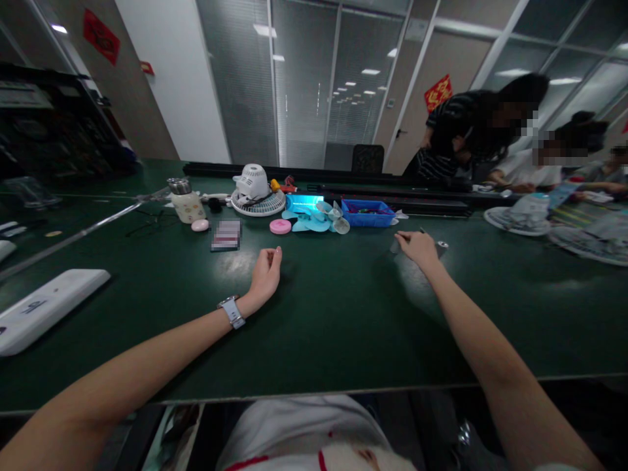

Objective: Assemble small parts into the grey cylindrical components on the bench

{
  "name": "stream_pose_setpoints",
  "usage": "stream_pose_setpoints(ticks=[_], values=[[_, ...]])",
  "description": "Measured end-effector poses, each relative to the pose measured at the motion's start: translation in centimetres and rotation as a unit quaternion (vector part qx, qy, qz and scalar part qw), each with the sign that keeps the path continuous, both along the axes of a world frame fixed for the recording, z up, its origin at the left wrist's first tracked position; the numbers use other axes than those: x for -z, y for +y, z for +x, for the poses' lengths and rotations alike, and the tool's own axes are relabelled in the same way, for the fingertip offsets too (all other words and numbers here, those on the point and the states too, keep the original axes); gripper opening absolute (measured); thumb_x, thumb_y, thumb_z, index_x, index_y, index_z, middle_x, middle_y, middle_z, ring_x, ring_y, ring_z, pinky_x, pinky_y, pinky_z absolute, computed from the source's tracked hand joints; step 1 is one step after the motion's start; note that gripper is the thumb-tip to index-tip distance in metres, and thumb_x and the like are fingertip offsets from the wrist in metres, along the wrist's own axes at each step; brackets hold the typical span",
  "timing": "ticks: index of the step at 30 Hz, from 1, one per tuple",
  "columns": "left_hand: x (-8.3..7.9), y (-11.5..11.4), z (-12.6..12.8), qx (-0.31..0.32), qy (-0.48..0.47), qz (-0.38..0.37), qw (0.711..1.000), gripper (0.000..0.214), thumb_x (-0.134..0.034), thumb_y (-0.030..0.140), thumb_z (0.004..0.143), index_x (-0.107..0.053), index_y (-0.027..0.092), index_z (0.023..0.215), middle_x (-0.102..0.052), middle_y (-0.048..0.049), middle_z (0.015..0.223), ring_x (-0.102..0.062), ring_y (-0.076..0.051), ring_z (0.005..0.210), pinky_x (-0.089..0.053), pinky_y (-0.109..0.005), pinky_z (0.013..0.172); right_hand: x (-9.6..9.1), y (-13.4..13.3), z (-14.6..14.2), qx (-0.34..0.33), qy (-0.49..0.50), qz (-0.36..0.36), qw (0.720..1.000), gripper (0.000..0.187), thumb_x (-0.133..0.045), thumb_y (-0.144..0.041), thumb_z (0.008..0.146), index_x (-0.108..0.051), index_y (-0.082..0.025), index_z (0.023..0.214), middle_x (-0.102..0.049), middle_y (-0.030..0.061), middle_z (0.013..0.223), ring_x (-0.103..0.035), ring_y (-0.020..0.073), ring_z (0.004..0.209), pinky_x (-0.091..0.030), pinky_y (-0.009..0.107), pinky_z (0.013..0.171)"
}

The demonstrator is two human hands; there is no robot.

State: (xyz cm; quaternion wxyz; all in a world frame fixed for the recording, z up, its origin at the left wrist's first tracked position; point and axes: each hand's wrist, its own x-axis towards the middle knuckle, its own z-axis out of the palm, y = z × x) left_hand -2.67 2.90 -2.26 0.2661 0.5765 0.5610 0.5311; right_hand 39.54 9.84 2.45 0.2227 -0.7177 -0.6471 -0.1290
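Observation:
My left hand [266,275] is above the green table left of centre, its fingers curled in with the thumb up. Nothing shows in it. A watch with a pale strap [233,312] is on that wrist. My right hand [417,247] is low over the table at centre right, fingers pinched together. What they hold is too small to make out. Beside that hand is a small shiny metal piece [442,245]. In front of the left hand lie a pink round case [280,226], light-blue fan blades [314,221] and a blurred card [226,234].
A blue bin [367,214] of small parts stands behind my right hand. A white fan head [254,184] rests on its grille, with a cream bottle [187,201] beside it. At the left is a white casing [49,307]. Other people work at the far right near more fan parts [527,212].

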Motion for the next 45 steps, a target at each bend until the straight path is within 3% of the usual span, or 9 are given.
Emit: stream_pose_setpoints(ticks=[7, 13, 18, 22, 25, 29, 32, 39, 45], values=[[-0.4, -0.2, 0.2, -0.008, -0.015, -0.002, 1.0, 0.037, -0.047, 0.057, 0.092, -0.054, 0.021, 0.096, -0.061, -0.0042, 0.089, -0.06, -0.019, 0.079, -0.046, -0.032, 0.072, 4.2, 0.1, 0.4, -0.003, 0.188, 0.07, 0.98, 0.072, -0.07, -0.044, 0.079, -0.052, -0.012, 0.141, -0.071, 0.0168, 0.117, -0.07, 0.0263, 0.101, -0.051, 0.039, 0.093], [-0.1, -0.1, 0.1, -0.002, -0.007, 0.0, 1.0, 0.038, -0.046, 0.057, 0.092, -0.054, 0.021, 0.097, -0.062, -0.0042, 0.09, -0.06, -0.019, 0.079, -0.045, -0.032, 0.073, 5.0, 1.2, 1.0, 0.027, 0.268, 0.037, 0.962, 0.052, -0.071, -0.047, 0.076, -0.07, -0.011, 0.112, -0.075, 0.0149, 0.099, -0.071, 0.024, 0.09, -0.054, 0.035, 0.084], [-0.2, 0.0, 0.1, -0.007, -0.012, 0.008, 1.0, 0.036, -0.047, 0.055, 0.092, -0.054, 0.02, 0.097, -0.061, -0.0045, 0.091, -0.059, -0.019, 0.08, -0.046, -0.032, 0.074, 4.1, 0.7, -0.3, 0.022, 0.286, 0.054, 0.956, 0.045, -0.071, -0.045, 0.076, -0.071, -0.012, 0.107, -0.076, 0.0132, 0.095, -0.071, 0.0244, 0.087, -0.054, 0.036, 0.082], [-1.2, -0.6, 0.5, 0.026, 0.029, 0.037, 0.999, 0.032, -0.053, 0.049, 0.091, -0.059, 0.019, 0.101, -0.063, -0.0055, 0.094, -0.059, -0.019, 0.083, -0.046, -0.031, 0.071, 3.1, -1.9, -6.2, -0.127, 0.357, 0.044, 0.924, 0.044, -0.073, -0.042, 0.076, -0.07, -0.013, 0.109, -0.075, 0.0115, 0.099, -0.072, 0.0218, 0.087, -0.056, 0.034, 0.081], [-2.4, -1.8, 1.0, 0.103, 0.083, 0.066, 0.989, 0.033, -0.057, 0.047, 0.09, -0.063, 0.022, 0.111, -0.064, -0.0065, 0.101, -0.06, -0.02, 0.086, -0.046, -0.03, 0.069, 2.7, -5.5, -12.7, -0.298, 0.404, -0.043, 0.864, 0.045, -0.076, -0.041, 0.075, -0.069, -0.015, 0.112, -0.075, 0.0105, 0.104, -0.072, 0.0205, 0.09, -0.057, 0.035, 0.084], [-3.5, -3.5, 1.8, 0.201, 0.153, 0.099, 0.962, 0.032, -0.058, 0.045, 0.091, -0.069, 0.027, 0.115, -0.065, -0.0061, 0.106, -0.06, -0.022, 0.097, -0.047, -0.032, 0.075, 2.7, -9.6, -18.8, -0.412, 0.37, -0.132, 0.822, 0.041, -0.08, -0.036, 0.074, -0.071, -0.017, 0.109, -0.075, 0.0065, 0.1, -0.071, 0.0197, 0.087, -0.056, 0.035, 0.083], [-3.5, -4.0, 2.2, 0.229, 0.179, 0.104, 0.951, 0.029, -0.059, 0.045, 0.091, -0.074, 0.03, 0.109, -0.065, -0.0056, 0.105, -0.059, -0.023, 0.101, -0.047, -0.035, 0.082, 2.9, -10.8, -20.1, -0.443, 0.347, -0.141, 0.815, 0.038, -0.077, -0.037, 0.077, -0.071, -0.017, 0.107, -0.074, 0.0043, 0.095, -0.069, 0.0193, 0.085, -0.055, 0.034, 0.08], [-4.1, -3.2, 2.1, 0.21, 0.175, 0.092, 0.958, 0.024, -0.063, 0.045, 0.087, -0.078, 0.029, 0.095, -0.07, -0.0059, 0.099, -0.06, -0.025, 0.1, -0.046, -0.04, 0.091, 3.0, -10.9, -19.8, -0.434, 0.327, -0.133, 0.829, 0.037, -0.077, -0.039, 0.078, -0.069, -0.017, 0.107, -0.073, 0.0038, 0.093, -0.068, 0.0185, 0.083, -0.053, 0.033, 0.077], [-3.2, -2.3, 0.2, 0.221, 0.203, 0.064, 0.952, 0.022, -0.068, 0.047, 0.083, -0.08, 0.03, 0.092, -0.071, -0.0032, 0.087, -0.061, -0.022, 0.084, -0.046, -0.034, 0.075, 3.0, -11.2, -19.8, -0.407, 0.35, -0.108, 0.837, 0.04, -0.08, -0.035, 0.074, -0.07, -0.018, 0.109, -0.075, 0.0051, 0.1, -0.069, 0.0191, 0.087, -0.054, 0.033, 0.081]])
